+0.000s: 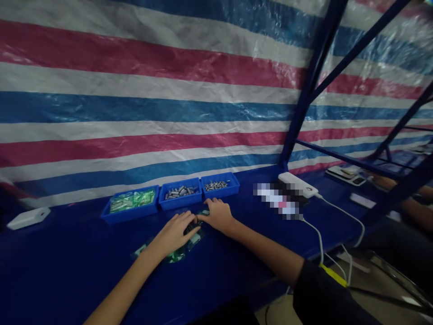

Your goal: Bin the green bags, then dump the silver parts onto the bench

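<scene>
My left hand (176,233) rests low over the blue table, its fingers curled and the thumb set apart. What its fingertips hold is too small and dark to make out. Close against it, my right hand (219,216) has its thumb and forefinger spread, the thumb almost touching the left fingertips. Under and around both hands lie several small clear plastic bags (194,240), one with green print (176,257). Just behind stand three blue bins: one with green-printed bags (133,200), one with grey metal cylinders (181,192), one with smaller metal parts (217,185).
A white device (297,185) with cables lies right, beside a pixelated area. Another white device (29,218) is at far left. A blue metal frame (304,99) rises before striped sheeting (152,108). Beyond it are a scale (345,176) and another person's arm (417,212).
</scene>
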